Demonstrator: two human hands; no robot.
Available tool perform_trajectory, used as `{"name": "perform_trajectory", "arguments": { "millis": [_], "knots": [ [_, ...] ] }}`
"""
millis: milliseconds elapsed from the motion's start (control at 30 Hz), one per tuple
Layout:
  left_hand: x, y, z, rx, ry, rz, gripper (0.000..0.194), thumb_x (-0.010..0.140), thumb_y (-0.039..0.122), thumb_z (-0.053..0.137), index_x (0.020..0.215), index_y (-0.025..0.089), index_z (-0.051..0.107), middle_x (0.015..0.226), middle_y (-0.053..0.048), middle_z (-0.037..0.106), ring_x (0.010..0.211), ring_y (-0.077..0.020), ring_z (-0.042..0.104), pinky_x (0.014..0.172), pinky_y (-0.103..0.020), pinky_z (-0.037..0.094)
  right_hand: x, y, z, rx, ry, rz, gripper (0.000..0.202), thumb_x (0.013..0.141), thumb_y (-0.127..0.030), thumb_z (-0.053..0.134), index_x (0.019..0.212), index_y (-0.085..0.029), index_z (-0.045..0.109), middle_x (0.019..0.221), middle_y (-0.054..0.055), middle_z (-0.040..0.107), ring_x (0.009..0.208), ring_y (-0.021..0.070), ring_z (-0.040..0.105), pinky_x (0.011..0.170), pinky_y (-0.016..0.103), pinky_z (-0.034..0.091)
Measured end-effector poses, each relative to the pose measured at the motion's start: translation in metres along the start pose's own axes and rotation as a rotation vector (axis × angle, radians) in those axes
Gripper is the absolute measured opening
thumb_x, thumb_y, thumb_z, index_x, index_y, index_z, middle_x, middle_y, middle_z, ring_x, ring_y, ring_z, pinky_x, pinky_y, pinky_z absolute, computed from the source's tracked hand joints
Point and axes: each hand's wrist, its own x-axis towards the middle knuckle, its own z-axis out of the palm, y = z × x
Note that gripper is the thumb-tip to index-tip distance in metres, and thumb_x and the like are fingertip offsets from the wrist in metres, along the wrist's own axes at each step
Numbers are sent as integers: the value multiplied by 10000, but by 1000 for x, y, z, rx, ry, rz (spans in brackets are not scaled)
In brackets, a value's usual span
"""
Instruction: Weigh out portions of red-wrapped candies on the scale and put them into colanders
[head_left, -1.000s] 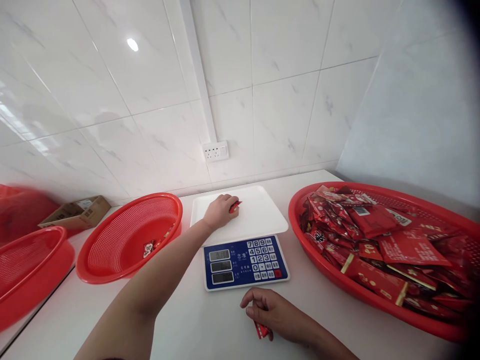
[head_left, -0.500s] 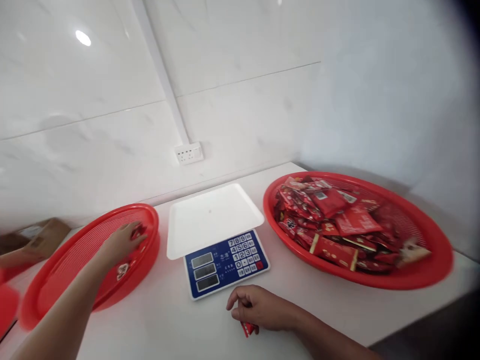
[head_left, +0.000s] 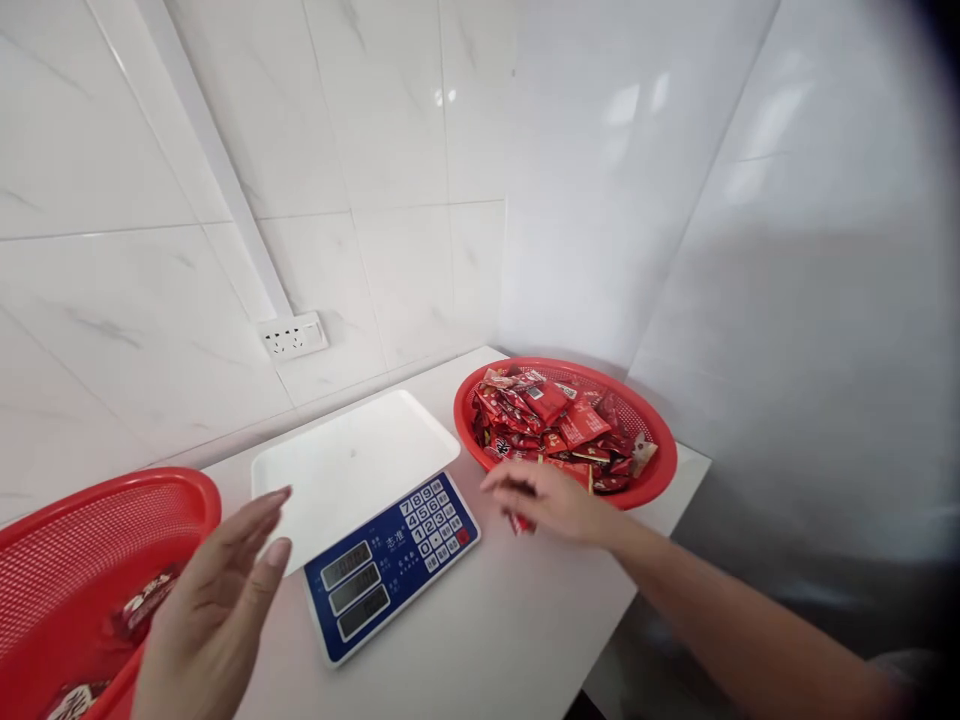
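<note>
My left hand [head_left: 214,610] is open and empty, its fingers stretched beside the right rim of the left red basket [head_left: 206,510]. Inside that basket lie a red packet [head_left: 144,603] and another packet [head_left: 75,700], partly cut off by the frame. Curled around a small red packet [head_left: 520,523], my right hand [head_left: 551,500] hovers just in front of the right red basket [head_left: 660,450]. Most of the held packet is hidden by my fingers. A heap of red snack packets [head_left: 585,422] fills the right basket.
A weighing scale with a white pan [head_left: 352,460] and a blue keypad panel [head_left: 397,560] stands between the baskets on the white table [head_left: 450,640]. A wall socket [head_left: 292,336] is behind it. The table's right edge runs below my right forearm.
My left hand has come out of the left basket and let go of the red packet. My right hand has moved toward the right basket with its packet. The view has turned right.
</note>
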Motion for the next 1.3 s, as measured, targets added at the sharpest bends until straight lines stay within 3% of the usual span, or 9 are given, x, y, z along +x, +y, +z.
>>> {"name": "perform_trajectory", "arguments": {
  "millis": [100, 200, 333, 467, 600, 767, 900, 1067, 1300],
  "knots": [
    [-10, 5, 18, -197, -130, -107, 371, 747, 501, 631, 1024, 255, 623, 1166, -54, 630, 1097, -285, 580, 925, -390, 481, 15, 2, -46, -541, 267, 121, 296, 911, -357, 420, 1127, -236, 582, 1016, 50, 680, 890, 182, 646, 767, 285, 499],
    [-12, -3, 24, -303, -271, -213, 342, 763, 485, 628, 1004, 242, 624, 1122, -49, 646, 1072, -263, 593, 887, -346, 508, 33, 15, -70, -740, 341, 227, 465, 863, -344, 516, 1302, -198, 474, 1299, 143, 537, 1144, 295, 534, 910, 396, 432],
    [-14, -9, 27, -345, -371, -274, 321, 766, 464, 643, 1008, 254, 615, 1055, -19, 658, 1031, -205, 602, 883, -274, 504, 54, 32, -71, -846, 309, 284, 776, 764, -385, 643, 1432, -232, 279, 1446, 173, 355, 1150, 362, 520, 870, 448, 438],
    [-17, -6, 27, -382, -365, -322, 340, 749, 485, 652, 984, 239, 626, 966, -21, 669, 970, -195, 618, 857, -265, 510, 67, 38, -66, -876, 292, 287, 848, 740, -363, 675, 1449, -286, 216, 1372, 167, 459, 1055, 364, 583, 836, 448, 439],
    [-18, 0, 27, -367, -369, -342, 387, 707, 506, 678, 956, 213, 642, 893, -43, 683, 913, -212, 631, 822, -285, 518, 70, 33, -71, -802, 343, 264, 674, 792, -320, 619, 1399, -248, 334, 1178, 146, 625, 1043, 345, 589, 858, 434, 422],
    [-18, -1, 26, -360, -388, -343, 383, 710, 508, 669, 944, 206, 639, 868, -54, 682, 870, -217, 630, 808, -309, 515, 63, 21, -83, -535, 442, 214, 598, 788, -432, 607, 1308, -186, 442, 1253, 128, 584, 1109, 282, 560, 896, 369, 431],
    [-18, -8, 27, -394, -424, -351, 320, 742, 463, 658, 951, 222, 635, 886, -41, 676, 866, -204, 625, 815, -302, 503, 59, 18, -85, -259, 471, 232, 491, 804, -461, 578, 1191, -164, 530, 1180, 113, 635, 1010, 245, 624, 840, 336, 489],
    [-20, -5, 29, -419, -451, -373, 303, 740, 461, 664, 927, 224, 647, 886, -35, 664, 847, -189, 622, 800, -290, 500, 58, 19, -81, 5, 479, 252, 387, 819, -412, 578, 1134, -188, 548, 1117, 88, 664, 950, 213, 651, 762, 293, 539],
    [-20, -2, 28, -412, -457, -386, 317, 731, 478, 666, 919, 224, 644, 871, -34, 661, 837, -193, 615, 793, -300, 499, 58, 22, -83, 190, 464, 293, 387, 799, -388, 630, 1133, -218, 534, 1151, 76, 627, 805, 170, 656, 639, 265, 566]
  ]
}}
